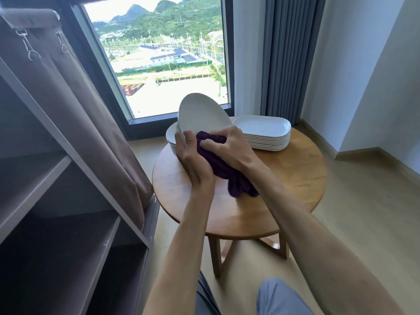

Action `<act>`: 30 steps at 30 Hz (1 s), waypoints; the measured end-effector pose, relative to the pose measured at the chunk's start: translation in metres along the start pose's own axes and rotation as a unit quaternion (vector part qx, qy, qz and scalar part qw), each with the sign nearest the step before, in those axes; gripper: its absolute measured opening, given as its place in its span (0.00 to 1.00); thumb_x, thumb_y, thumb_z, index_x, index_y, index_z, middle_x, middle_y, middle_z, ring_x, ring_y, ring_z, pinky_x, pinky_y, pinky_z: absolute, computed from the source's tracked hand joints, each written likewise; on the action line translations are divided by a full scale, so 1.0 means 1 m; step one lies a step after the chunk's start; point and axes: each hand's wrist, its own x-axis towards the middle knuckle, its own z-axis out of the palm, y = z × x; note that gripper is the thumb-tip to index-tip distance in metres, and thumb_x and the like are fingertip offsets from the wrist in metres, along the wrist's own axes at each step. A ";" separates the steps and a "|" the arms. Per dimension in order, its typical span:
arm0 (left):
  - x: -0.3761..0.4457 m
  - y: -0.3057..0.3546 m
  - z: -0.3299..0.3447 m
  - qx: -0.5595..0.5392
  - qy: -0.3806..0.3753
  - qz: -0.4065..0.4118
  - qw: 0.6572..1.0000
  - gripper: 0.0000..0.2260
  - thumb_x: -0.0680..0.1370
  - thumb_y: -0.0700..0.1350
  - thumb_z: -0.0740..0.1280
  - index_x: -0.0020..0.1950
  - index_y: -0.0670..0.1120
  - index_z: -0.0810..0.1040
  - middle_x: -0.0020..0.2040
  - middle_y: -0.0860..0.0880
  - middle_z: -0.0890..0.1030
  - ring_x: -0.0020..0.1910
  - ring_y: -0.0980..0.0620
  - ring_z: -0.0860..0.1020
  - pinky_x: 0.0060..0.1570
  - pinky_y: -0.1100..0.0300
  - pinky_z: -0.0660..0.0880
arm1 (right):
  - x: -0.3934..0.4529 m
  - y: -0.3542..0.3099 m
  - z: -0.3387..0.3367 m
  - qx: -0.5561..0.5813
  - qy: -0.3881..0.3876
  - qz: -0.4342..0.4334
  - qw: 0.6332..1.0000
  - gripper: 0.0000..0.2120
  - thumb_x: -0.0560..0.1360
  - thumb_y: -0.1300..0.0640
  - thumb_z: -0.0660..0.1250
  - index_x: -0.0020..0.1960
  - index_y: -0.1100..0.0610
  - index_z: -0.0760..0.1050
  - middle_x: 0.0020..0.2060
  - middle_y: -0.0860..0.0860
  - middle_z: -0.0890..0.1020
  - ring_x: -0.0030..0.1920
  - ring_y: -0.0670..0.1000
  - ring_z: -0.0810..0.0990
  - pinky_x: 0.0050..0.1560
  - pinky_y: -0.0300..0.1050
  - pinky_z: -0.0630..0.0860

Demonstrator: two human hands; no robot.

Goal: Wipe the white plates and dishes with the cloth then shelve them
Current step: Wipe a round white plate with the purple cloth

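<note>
While the left hand (189, 155) holds a white dish (202, 118) tilted up on its edge above the round wooden surface (284, 176), the right hand (229, 148) presses a purple cloth (218, 162) against the dish's lower rim. The left fingers (178, 138) are curled round the near edge of the dish, thumb on the inner face, so that the hollow faces the person and the cloth can reach into it. The right fingers (213, 144) are bunched tight on the wad of cloth, and the loose tail of it hangs down toward the surface (it seems to brush the wood, though I cannot be sure).

Behind the lifted dish sits a stack of round plates (171, 138), mostly hidden by it, and just to the right stands a taller stack of oblong dishes (266, 137), both within easy reach on the far side of the surface. Neither stack looks started on, so I judge the work is at an early stage, with this dish in mid-wipe.

To the left stands an open shelf unit (56, 183) with a brown fabric cover (75, 105) pulled aside; its shelves hold nothing that I can see, and it is close enough for each wiped piece to go straight across.
</note>
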 end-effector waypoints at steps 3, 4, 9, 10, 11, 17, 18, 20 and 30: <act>-0.007 0.000 -0.002 -0.002 -0.024 -0.050 0.998 0.29 0.78 0.64 0.62 0.62 0.39 0.79 0.56 0.37 0.83 0.59 0.39 0.81 0.66 0.33 0.73 | 0.004 -0.013 -0.001 -0.011 -0.037 -0.072 0.997 0.16 0.74 0.61 0.72 0.30 0.63 0.73 0.30 0.62 0.75 0.32 0.59 0.71 0.35 0.54 0.69; -0.008 0.002 -0.002 -0.001 -0.035 -0.058 0.998 0.30 0.78 0.67 0.62 0.61 0.41 0.81 0.57 0.38 0.83 0.60 0.39 0.82 0.67 0.34 0.73 | 0.005 -0.014 -0.001 -0.004 -0.031 -0.084 0.996 0.16 0.75 0.61 0.72 0.31 0.65 0.74 0.31 0.62 0.76 0.33 0.61 0.73 0.36 0.55 0.69; -0.006 0.007 -0.002 0.008 -0.052 -0.083 0.995 0.28 0.83 0.65 0.57 0.69 0.46 0.79 0.64 0.43 0.82 0.67 0.46 0.79 0.73 0.40 0.70 | 0.016 -0.021 0.005 -0.006 0.050 -0.106 0.993 0.13 0.77 0.57 0.73 0.37 0.64 0.80 0.34 0.56 0.80 0.37 0.56 0.77 0.41 0.56 0.74; -0.005 0.006 -0.002 0.006 -0.050 -0.090 0.995 0.26 0.84 0.63 0.56 0.71 0.46 0.78 0.66 0.44 0.82 0.68 0.46 0.78 0.73 0.41 0.70 | 0.021 -0.021 0.005 -0.018 0.058 -0.103 0.993 0.13 0.77 0.56 0.73 0.38 0.63 0.81 0.36 0.56 0.82 0.38 0.56 0.78 0.42 0.56 0.74; -0.004 0.006 -0.003 0.004 -0.045 -0.097 0.994 0.24 0.85 0.61 0.56 0.72 0.46 0.77 0.67 0.44 0.81 0.69 0.46 0.78 0.74 0.41 0.69 | 0.025 -0.022 0.006 -0.030 0.065 -0.098 0.993 0.13 0.77 0.54 0.73 0.38 0.62 0.82 0.38 0.56 0.83 0.40 0.56 0.80 0.44 0.56 0.75; -0.010 0.010 -0.003 -0.011 -0.043 -0.100 0.994 0.22 0.83 0.57 0.59 0.72 0.46 0.75 0.67 0.41 0.81 0.67 0.41 0.78 0.71 0.37 0.71 | 0.055 -0.012 0.007 -0.124 0.147 -0.031 0.981 0.12 0.77 0.47 0.70 0.42 0.56 0.83 0.37 0.49 0.82 0.40 0.51 0.77 0.41 0.44 0.71; -0.013 0.010 -0.005 -0.011 -0.037 -0.092 0.995 0.21 0.82 0.56 0.61 0.71 0.47 0.76 0.66 0.41 0.81 0.66 0.41 0.79 0.69 0.36 0.73 | 0.060 -0.007 0.004 -0.158 0.158 -0.013 0.975 0.13 0.77 0.46 0.70 0.47 0.55 0.84 0.42 0.51 0.84 0.44 0.52 0.79 0.43 0.43 0.70; -0.015 0.013 -0.006 -0.003 -0.022 -0.058 0.998 0.19 0.81 0.54 0.62 0.69 0.50 0.77 0.64 0.41 0.81 0.64 0.40 0.80 0.66 0.35 0.74 | 0.063 0.003 -0.005 -0.220 0.171 0.018 0.960 0.14 0.78 0.44 0.69 0.53 0.54 0.84 0.49 0.53 0.85 0.50 0.55 0.81 0.45 0.43 0.71; -0.006 0.005 0.002 0.026 0.029 0.023 0.999 0.25 0.81 0.56 0.61 0.76 0.48 0.72 0.70 0.43 0.76 0.70 0.43 0.75 0.70 0.37 0.71 | 0.024 0.005 -0.016 -0.244 -0.111 0.142 0.953 0.12 0.72 0.45 0.71 0.43 0.53 0.84 0.39 0.53 0.82 0.42 0.52 0.80 0.40 0.45 0.76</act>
